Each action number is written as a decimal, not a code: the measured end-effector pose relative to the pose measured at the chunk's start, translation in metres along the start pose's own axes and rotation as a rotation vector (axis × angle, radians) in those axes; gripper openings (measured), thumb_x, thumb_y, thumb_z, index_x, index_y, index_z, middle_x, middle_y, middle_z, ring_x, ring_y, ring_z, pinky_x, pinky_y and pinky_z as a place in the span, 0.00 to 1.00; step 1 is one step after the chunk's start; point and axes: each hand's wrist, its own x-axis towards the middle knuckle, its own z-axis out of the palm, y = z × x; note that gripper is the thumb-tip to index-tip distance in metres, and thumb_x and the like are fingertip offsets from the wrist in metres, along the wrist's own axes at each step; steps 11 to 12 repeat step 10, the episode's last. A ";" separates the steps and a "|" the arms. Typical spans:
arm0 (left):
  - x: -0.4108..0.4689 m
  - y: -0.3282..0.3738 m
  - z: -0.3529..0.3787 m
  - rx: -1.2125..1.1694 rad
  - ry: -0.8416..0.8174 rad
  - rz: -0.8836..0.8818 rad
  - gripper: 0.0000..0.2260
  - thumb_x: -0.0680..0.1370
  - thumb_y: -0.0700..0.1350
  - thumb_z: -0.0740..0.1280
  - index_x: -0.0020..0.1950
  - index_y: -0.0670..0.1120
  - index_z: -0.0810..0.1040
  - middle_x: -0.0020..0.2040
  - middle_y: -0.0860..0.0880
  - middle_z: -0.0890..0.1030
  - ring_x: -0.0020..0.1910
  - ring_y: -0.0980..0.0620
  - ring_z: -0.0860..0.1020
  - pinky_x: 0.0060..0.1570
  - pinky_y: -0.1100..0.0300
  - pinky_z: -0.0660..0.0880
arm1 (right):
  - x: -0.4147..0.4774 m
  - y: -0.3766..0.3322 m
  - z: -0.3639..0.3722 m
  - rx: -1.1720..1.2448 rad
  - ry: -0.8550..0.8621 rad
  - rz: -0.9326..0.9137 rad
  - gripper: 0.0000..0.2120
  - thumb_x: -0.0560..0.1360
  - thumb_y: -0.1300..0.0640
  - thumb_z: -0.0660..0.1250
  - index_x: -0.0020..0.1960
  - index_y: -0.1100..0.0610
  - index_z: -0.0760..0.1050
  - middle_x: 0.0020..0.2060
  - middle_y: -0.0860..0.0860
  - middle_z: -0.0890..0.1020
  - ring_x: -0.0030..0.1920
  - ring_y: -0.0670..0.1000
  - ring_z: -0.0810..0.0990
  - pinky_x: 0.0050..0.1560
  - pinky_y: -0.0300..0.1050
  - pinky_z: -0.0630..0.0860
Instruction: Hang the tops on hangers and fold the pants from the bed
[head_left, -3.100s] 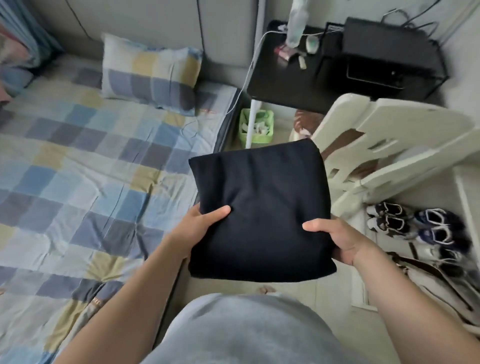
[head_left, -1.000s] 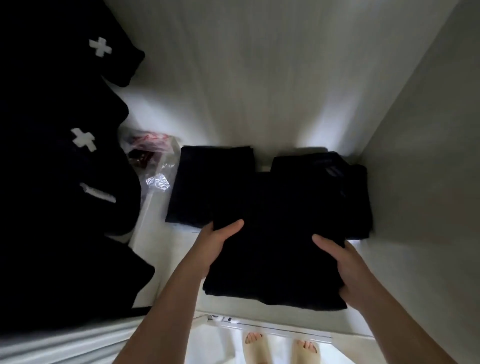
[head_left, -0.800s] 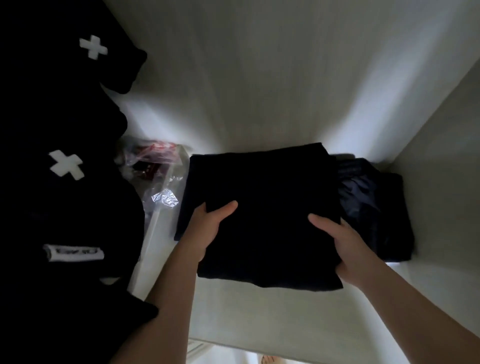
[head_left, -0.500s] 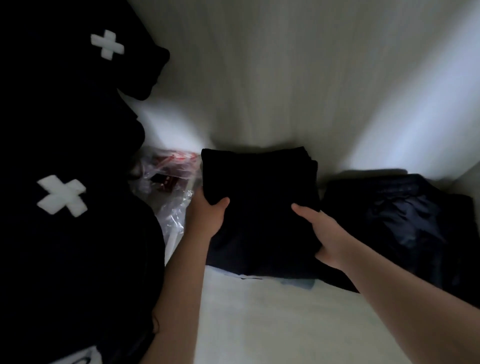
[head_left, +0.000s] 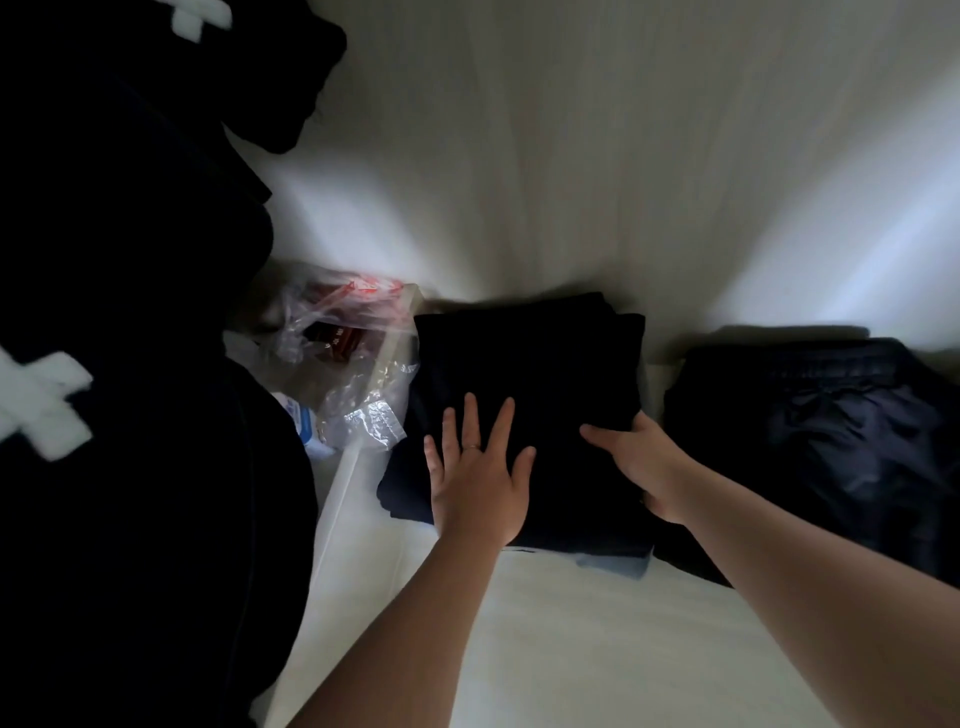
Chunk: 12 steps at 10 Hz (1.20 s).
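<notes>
In a dim closet, folded black pants (head_left: 530, 374) lie on a white shelf (head_left: 571, 649).
Close by on the left, black tops (head_left: 130, 312) with white crosses hang down. Two bare arms reach in over the shelf. The left hand (head_left: 475, 478) lies flat on top of the pants, fingers spread wide. The right hand (head_left: 639, 462) holds the right edge of the pants, thumb on top and fingers tucked under. A bit of pale blue cloth (head_left: 613, 564) peeks out under their front edge. A crinkly plastic bag (head_left: 353, 364) touches the pants on the left. Another dark folded pile (head_left: 810, 441) lies just beside them on the right. The pale back wall (head_left: 571, 156) stands behind it all.
</notes>
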 end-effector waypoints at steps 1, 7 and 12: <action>0.001 0.003 0.004 0.033 -0.031 -0.007 0.28 0.83 0.63 0.47 0.80 0.63 0.40 0.82 0.49 0.38 0.81 0.46 0.37 0.76 0.44 0.34 | -0.003 0.002 -0.001 -0.068 0.057 -0.044 0.27 0.77 0.54 0.72 0.74 0.48 0.68 0.60 0.52 0.81 0.59 0.57 0.80 0.65 0.57 0.75; -0.121 0.007 0.039 -0.165 -0.136 0.001 0.27 0.84 0.59 0.50 0.81 0.60 0.43 0.82 0.52 0.37 0.80 0.51 0.37 0.79 0.47 0.46 | -0.081 0.092 -0.002 -1.465 0.173 -0.502 0.35 0.82 0.38 0.54 0.80 0.39 0.37 0.80 0.47 0.33 0.80 0.59 0.38 0.77 0.63 0.46; -0.202 0.008 0.039 -0.099 -0.361 0.031 0.28 0.84 0.62 0.46 0.82 0.59 0.42 0.82 0.52 0.39 0.81 0.47 0.39 0.78 0.43 0.45 | -0.174 0.126 -0.026 -1.460 0.107 -0.219 0.33 0.83 0.39 0.52 0.80 0.41 0.37 0.81 0.47 0.38 0.81 0.57 0.39 0.77 0.63 0.45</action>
